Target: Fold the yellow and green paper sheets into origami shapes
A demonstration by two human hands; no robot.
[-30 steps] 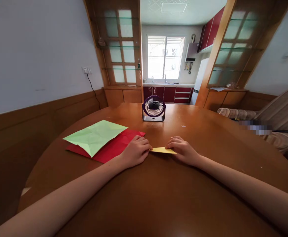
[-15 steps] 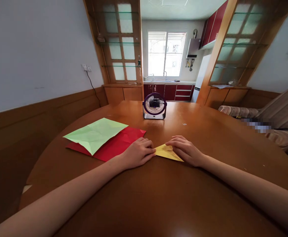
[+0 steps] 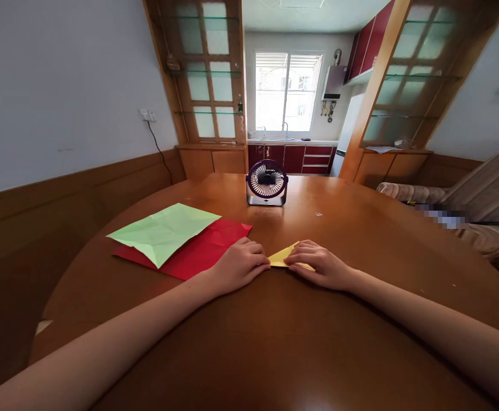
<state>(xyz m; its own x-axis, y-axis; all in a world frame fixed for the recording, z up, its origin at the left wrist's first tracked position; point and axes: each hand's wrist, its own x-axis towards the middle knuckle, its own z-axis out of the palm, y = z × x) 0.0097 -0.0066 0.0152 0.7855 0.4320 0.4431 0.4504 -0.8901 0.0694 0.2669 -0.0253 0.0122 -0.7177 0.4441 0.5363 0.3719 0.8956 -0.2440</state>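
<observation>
A folded piece of yellow paper point(image 3: 280, 257) lies on the brown table between my two hands, narrow at its left tip. My left hand point(image 3: 244, 264) pinches that left tip between thumb and fingers. On the right side, my right hand point(image 3: 318, 265) is closed over the paper, its fingertips pressing near the front fold. Much of the paper's right half is hidden under that hand. Just left of my left hand is a sheet of red paper point(image 3: 202, 254), with a creased light green sheet point(image 3: 166, 231) lying partly on top of it.
A small purple desk fan point(image 3: 267, 181) stands farther back on the round wooden table point(image 3: 270, 348). A striped sofa point(image 3: 485, 194) is off to the right. Behind the table are wooden cabinets and a kitchen with a window point(image 3: 288, 91).
My right hand has moved slightly left and toward me over the yellow paper, covering its right corner. My left hand stays on the left tip.
</observation>
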